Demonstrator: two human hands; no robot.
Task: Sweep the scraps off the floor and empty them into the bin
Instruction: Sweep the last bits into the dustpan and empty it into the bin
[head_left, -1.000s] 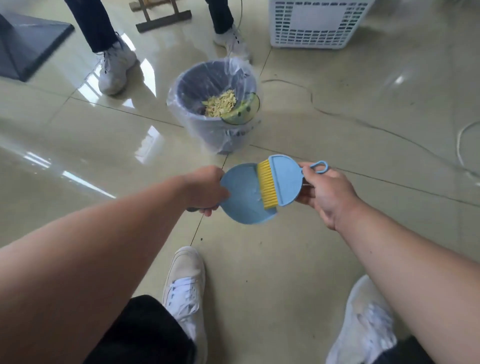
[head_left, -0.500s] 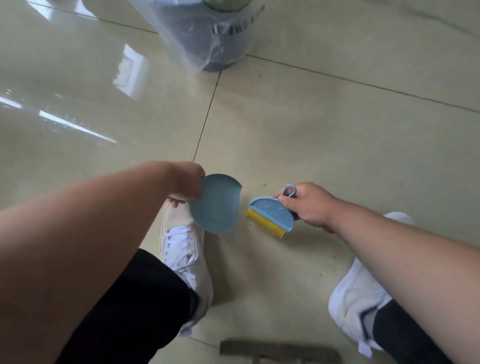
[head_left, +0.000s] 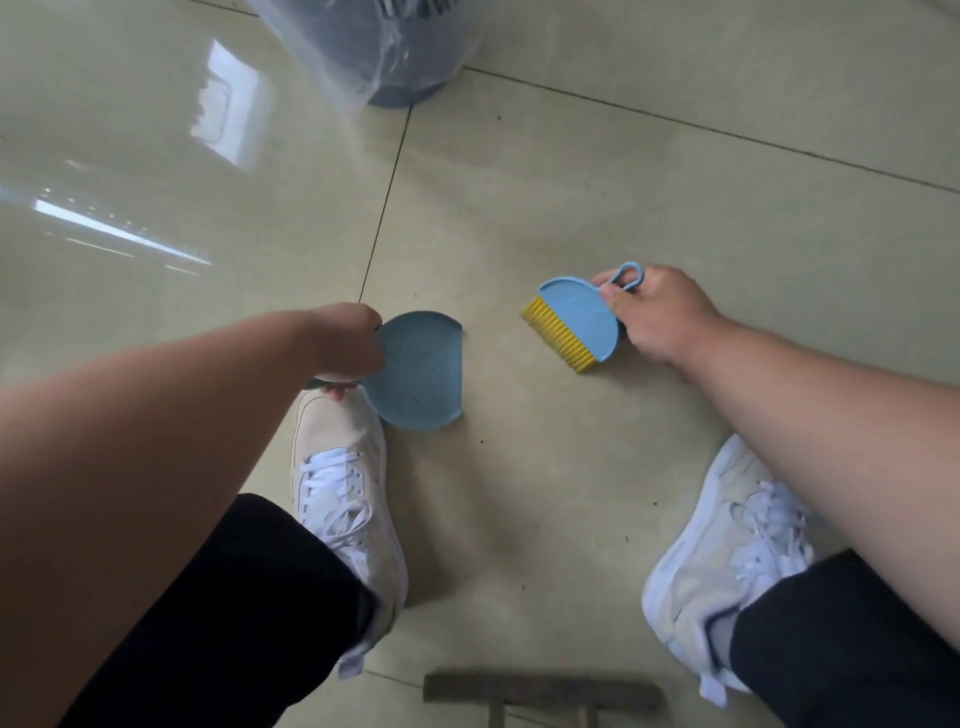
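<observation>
My left hand (head_left: 340, 345) grips the handle of a small round blue dustpan (head_left: 418, 371), held low over the tiled floor just beyond my left shoe, its open straight edge facing right. My right hand (head_left: 657, 317) holds a blue hand brush (head_left: 579, 319) with yellow bristles by its loop handle, bristles pointing down-left toward the floor. A hand's width of bare floor separates brush and dustpan. The bin (head_left: 387, 49), grey with a clear plastic liner, stands at the top edge; only its lower part shows. A few tiny dark specks (head_left: 482, 442) lie on the floor.
My two white shoes (head_left: 345, 499) (head_left: 727, 551) stand on the glossy beige tiles either side of the working spot. A dark wooden frame piece (head_left: 540, 693) lies at the bottom edge behind my feet.
The brush and my right hand have moved right and away from the dustpan, widening the gap. The dustpan has dropped lower toward the floor. A second ago both were raised near the bin.
</observation>
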